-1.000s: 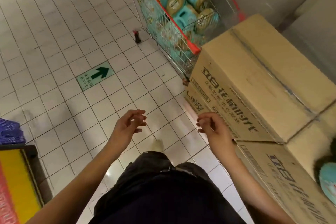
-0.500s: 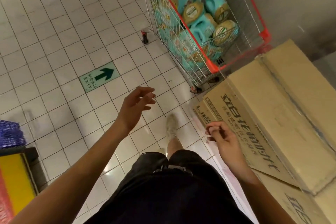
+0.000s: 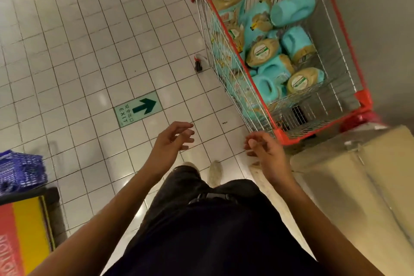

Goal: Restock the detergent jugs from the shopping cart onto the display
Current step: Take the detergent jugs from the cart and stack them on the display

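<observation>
In shopping cart [image 3: 277, 134] | detergent jugs [image 3: 272, 69]: turquoise, tan caps, piled sideways

The jugs [image 3: 272, 69] are turquoise with tan caps. The cart [image 3: 364, 99] is silver wire edged in red. The floor [image 3: 78, 51] is a grid of white tiles; the sign [image 3: 138, 111] is green with a darker arrow. The box [image 3: 358, 186] is tan, the basket [image 3: 21, 170] blue, the shorts [image 3: 212, 231] black.

Turquoise plastic detergent jugs [image 3: 272, 69] with tan caps and moulded handles lie tumbled on their sides in a loose heap, several caps facing up. They fill the far and left part of a silver wire shopping cart with red rim [image 3: 363, 99], standing on white floor tiles.
</observation>
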`<state>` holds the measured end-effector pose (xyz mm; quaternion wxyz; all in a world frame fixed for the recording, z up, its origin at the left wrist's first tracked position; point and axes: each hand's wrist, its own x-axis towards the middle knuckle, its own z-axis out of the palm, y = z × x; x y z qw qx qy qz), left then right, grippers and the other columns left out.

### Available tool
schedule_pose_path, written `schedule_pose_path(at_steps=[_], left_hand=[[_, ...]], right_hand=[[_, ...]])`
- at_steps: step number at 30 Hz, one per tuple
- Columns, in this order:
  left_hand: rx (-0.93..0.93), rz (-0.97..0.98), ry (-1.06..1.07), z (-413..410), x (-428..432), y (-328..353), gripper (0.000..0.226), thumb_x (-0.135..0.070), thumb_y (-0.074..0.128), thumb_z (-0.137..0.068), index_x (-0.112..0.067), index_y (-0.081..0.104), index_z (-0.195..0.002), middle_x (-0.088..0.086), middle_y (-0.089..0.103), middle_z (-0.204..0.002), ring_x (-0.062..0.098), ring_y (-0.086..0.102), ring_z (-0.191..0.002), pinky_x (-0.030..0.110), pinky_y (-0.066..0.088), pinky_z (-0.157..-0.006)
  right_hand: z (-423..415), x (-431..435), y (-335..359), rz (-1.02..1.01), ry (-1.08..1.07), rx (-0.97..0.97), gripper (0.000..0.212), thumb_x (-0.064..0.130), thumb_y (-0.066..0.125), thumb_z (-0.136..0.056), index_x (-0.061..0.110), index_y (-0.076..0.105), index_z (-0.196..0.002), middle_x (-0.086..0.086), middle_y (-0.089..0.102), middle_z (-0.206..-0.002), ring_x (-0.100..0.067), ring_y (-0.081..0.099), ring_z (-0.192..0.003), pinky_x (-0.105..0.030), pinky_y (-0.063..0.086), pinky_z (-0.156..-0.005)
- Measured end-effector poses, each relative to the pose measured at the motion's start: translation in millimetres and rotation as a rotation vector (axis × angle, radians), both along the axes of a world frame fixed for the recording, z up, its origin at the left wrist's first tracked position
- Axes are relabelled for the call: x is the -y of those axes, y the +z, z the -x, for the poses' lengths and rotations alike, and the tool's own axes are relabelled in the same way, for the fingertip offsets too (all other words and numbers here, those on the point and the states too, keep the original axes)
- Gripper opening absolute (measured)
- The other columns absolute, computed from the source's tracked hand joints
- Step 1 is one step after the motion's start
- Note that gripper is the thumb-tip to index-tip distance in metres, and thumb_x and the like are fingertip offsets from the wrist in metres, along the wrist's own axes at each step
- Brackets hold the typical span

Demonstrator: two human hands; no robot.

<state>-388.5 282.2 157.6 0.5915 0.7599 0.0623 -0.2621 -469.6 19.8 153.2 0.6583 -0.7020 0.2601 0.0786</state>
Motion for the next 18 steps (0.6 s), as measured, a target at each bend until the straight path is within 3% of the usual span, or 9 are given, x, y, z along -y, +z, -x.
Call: schedule_pose_path(at_steps=[2, 7, 12, 18], left_hand=[[0.001, -0.007, 0.005, -27, 4, -2, 0.019, -0.023, 0.055, -0.108, -0.029, 0.069, -0.121, -0.011, 0.075, -0.112, 0.013, 0.073, -0.104, 0.038, 0.06, -0.092], [0.0, -0.042, -0.026, -100, 13, -8, 0.02, -0.018, 0.055, -0.107, -0.027, 0.07, -0.118, -0.008, 0.077, -0.107, 0.011, 0.073, -0.102, 0.039, 0.061, -0.092], [-0.015, -0.048, -0.156, -185, 26, -12, 0.02, -0.019, 0.056, -0.107, -0.025, 0.069, -0.12, -0.006, 0.077, -0.108, 0.013, 0.073, -0.103, 0.041, 0.061, -0.094], [-0.018, -0.055, -0.423, -286, 59, -7, 0.018, -0.02, 0.057, -0.107, -0.028, 0.07, -0.117, -0.005, 0.077, -0.108, 0.013, 0.074, -0.101, 0.042, 0.061, -0.094]], right_hand=[[-30, 4, 2, -0.018, -0.006, 0.003, 0.018, 0.004, 0.057, -0.105, 0.018, 0.069, -0.104, -0.001, 0.072, -0.096, -0.003, 0.07, -0.083, -0.018, 0.057, -0.07], [-96, 14, 4, -0.019, 0.008, 0.004, 0.017, 0.006, 0.057, -0.105, 0.018, 0.069, -0.107, -0.005, 0.073, -0.103, -0.019, 0.07, -0.097, -0.031, 0.062, -0.084], [-161, 17, 2, 0.008, -0.081, 0.002, 0.014, 0.004, 0.057, -0.105, 0.012, 0.068, -0.108, -0.012, 0.071, -0.108, -0.026, 0.07, -0.101, -0.03, 0.061, -0.082], [-216, 19, 4, 0.037, -0.26, 0.004, 0.012, 0.001, 0.056, -0.105, 0.002, 0.067, -0.11, -0.012, 0.071, -0.101, -0.018, 0.07, -0.092, -0.025, 0.059, -0.077]])
